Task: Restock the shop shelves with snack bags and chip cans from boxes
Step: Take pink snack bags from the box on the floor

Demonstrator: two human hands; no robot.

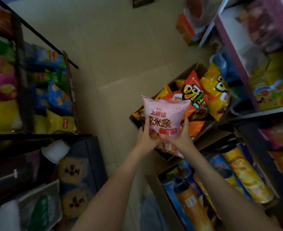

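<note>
Well to the left of your grip, a black metal shelf (37, 136) carries blue, green and yellow foil chip bags (54, 95). Your left hand (145, 139) holds the lower left edge of a pink plastic snack bag with red lettering (164, 120), thumb on its front. Your right hand (184, 137) clasps the lower right edge, fingers curled round it. The bag stands upright between both hands, above an open brown cardboard box (190, 70). Just behind the grip, that box contains orange and yellow snack bags (194, 95). Right of and nearer than the grip, a second cardboard box (154, 185) holds tall cylindrical chip cans (247, 177) lying flat.
</note>
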